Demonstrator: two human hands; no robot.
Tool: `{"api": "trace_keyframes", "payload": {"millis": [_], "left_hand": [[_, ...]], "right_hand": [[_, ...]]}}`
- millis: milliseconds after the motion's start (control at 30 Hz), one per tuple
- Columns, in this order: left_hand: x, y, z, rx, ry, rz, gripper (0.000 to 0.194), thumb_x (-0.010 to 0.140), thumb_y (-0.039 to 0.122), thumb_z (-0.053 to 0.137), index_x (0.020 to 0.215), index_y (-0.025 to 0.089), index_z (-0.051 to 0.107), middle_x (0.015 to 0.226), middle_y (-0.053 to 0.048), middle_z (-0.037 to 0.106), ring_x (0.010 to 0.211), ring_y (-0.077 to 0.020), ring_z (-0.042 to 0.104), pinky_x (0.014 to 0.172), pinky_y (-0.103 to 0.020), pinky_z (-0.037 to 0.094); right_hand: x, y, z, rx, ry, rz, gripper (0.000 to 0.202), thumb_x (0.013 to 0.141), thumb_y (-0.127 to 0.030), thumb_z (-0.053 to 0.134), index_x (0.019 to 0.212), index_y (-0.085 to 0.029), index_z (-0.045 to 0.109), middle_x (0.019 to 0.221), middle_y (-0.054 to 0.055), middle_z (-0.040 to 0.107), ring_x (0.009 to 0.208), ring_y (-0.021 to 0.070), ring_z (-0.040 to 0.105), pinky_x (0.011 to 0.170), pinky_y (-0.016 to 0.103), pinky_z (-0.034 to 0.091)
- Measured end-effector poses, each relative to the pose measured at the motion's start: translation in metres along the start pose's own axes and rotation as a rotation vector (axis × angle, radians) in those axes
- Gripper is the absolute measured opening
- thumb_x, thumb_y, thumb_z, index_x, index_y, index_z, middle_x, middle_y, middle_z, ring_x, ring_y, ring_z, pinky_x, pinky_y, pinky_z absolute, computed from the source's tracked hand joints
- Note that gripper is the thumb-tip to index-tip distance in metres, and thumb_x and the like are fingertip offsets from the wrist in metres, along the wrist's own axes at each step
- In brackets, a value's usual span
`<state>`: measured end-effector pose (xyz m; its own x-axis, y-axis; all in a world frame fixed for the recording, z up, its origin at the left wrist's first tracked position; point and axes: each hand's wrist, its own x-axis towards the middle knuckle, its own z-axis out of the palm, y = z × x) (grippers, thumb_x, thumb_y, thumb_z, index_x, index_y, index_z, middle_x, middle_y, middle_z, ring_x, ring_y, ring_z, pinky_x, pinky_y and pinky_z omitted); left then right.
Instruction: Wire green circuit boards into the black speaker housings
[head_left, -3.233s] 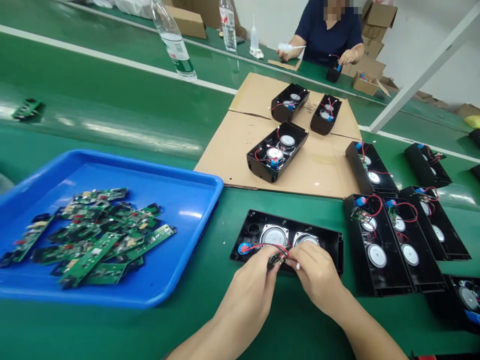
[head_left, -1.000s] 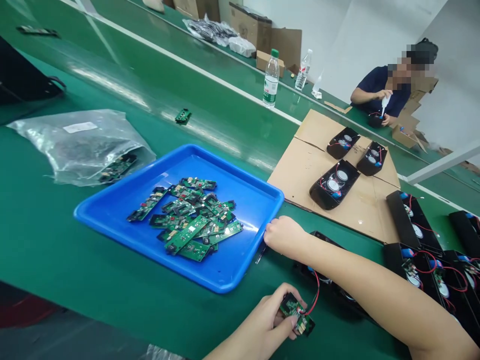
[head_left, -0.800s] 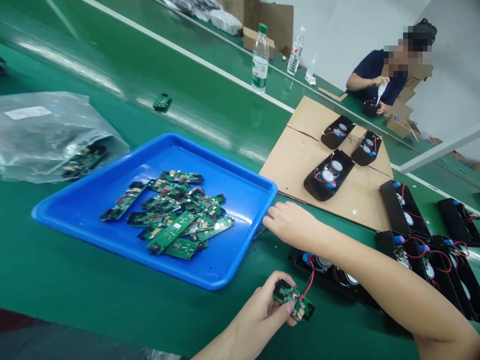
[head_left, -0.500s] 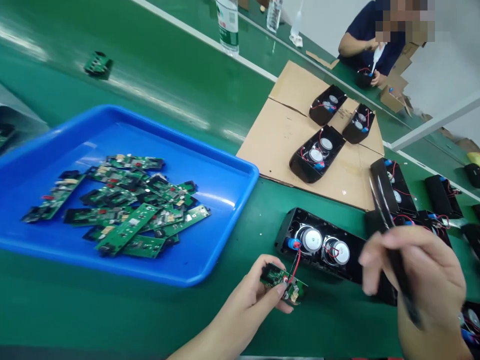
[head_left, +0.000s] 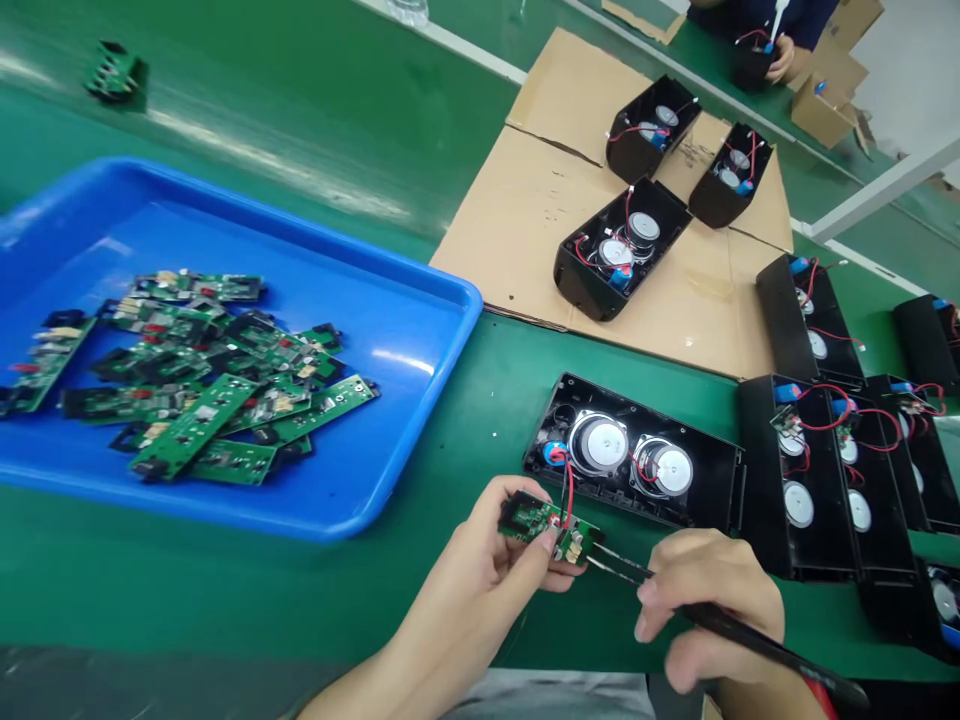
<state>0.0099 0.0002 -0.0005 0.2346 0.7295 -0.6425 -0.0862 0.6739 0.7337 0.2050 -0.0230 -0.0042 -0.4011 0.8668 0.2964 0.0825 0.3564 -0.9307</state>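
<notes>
My left hand (head_left: 517,560) is closed on a green circuit board (head_left: 531,514), thumb on its near face. A red and black wire pair (head_left: 568,487) runs from the board to a blue part inside the black speaker housing (head_left: 712,460) just behind. Two round speaker drivers sit in that housing. To the right, my right hand (head_left: 720,600) grips black tweezers (head_left: 705,612). Their slightly parted tips reach the right end of the board, near its pale connectors; whether they touch it I cannot tell.
A blue tray (head_left: 420,440) at left holds a heap of circuit boards (head_left: 202,420). Several speaker housings stand on a cardboard sheet (head_left: 517,210) and more at right (head_left: 817,480). A lone board (head_left: 112,75) lies far left. Across the bench, a person's hand (head_left: 782,58) holds another housing.
My right hand has come down and left, bringing the tweezers from upright in the air to the board's right end. My left hand still holds the board. The camera view has shifted.
</notes>
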Motion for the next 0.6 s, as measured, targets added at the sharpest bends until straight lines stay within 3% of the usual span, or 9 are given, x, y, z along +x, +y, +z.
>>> {"api": "trace_keyframes", "payload": {"millis": [67,133,233,400,600], "left_hand": [[0.000,0.000,0.002,0.005,-0.006,0.000,0.022,0.074,0.029,0.059,0.090,0.023,0.046,0.067,0.005,0.070,0.062,-0.0166,0.071,0.061,-0.026,0.060],[0.000,0.000,0.005,0.002,0.008,0.000,0.022,0.074,0.029,0.060,0.090,0.023,0.046,0.067,0.005,0.070,0.065,-0.0170,0.072,0.063,-0.026,0.060],[-0.003,0.000,0.011,-0.011,0.068,0.020,0.021,0.075,0.030,0.058,0.090,0.022,0.046,0.067,0.005,0.069,0.063,-0.0162,0.071,0.064,-0.026,0.060],[-0.009,0.002,0.017,-0.024,0.112,0.066,0.019,0.077,0.028,0.055,0.092,0.023,0.044,0.065,0.005,0.070,0.061,-0.0160,0.071,0.060,-0.025,0.059],[-0.008,0.007,0.018,0.032,0.120,0.064,0.020,0.076,0.029,0.055,0.092,0.023,0.046,0.065,0.006,0.068,0.057,-0.0154,0.070,0.059,-0.025,0.058]], "right_hand": [[-0.001,0.003,0.002,-0.006,0.004,0.046,0.026,0.088,-0.019,0.058,0.114,-0.019,0.059,0.061,0.001,0.067,0.051,0.0111,0.061,0.053,0.019,0.047],[-0.001,0.005,0.004,-0.034,0.002,0.079,0.023,0.090,-0.019,0.055,0.112,-0.019,0.059,0.063,0.001,0.068,0.054,0.0114,0.061,0.055,0.020,0.048],[0.000,0.008,0.004,-0.121,0.007,0.031,0.018,0.088,-0.021,0.057,0.106,-0.018,0.061,0.064,0.002,0.066,0.056,0.0120,0.058,0.054,0.022,0.047],[-0.001,0.009,0.000,-0.305,-0.025,-0.038,0.023,0.082,-0.002,0.057,0.101,-0.015,0.061,0.079,0.006,0.066,0.069,0.0139,0.058,0.062,0.026,0.049],[-0.010,0.010,0.000,-0.270,-0.043,-0.173,0.032,0.082,-0.001,0.051,0.111,-0.011,0.057,0.089,0.011,0.065,0.079,0.0173,0.057,0.068,0.031,0.050]]}}
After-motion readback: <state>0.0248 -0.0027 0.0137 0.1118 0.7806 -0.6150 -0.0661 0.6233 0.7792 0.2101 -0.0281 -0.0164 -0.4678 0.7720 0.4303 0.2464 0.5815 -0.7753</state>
